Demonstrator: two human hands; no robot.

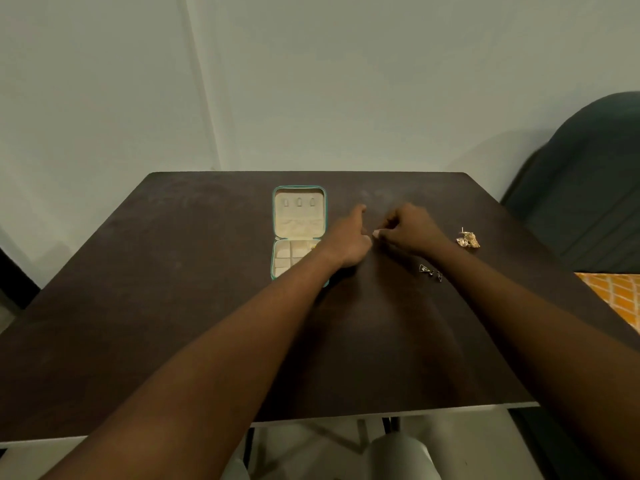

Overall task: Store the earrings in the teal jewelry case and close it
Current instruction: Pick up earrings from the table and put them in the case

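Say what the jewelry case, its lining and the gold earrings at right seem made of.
Jewelry case: teal shell, probably faux leather or fabric; only its thin matte rim shows. Lining: cream, velvety, soft matte folds. Gold earrings: metal, likely gold-toned, with bright glints.

A dark brown table (173, 306) with a matt, slightly scuffed top fills the lower half of the view, its far edge close to a pale grey-green wall (346, 81). A thin raised seam (204, 98) runs down the wall towards the table's far left corner. Beyond the right edge stands a dark, rounded upholstered chair (588, 185), blurred at its top. Nearer along that edge, an orange surface with a pale lattice pattern (616, 296) shows. A dark shape (14, 271) sits past the left edge. Below the near edge are pale frame bars (346, 424) and a pale rounded object (398, 455).
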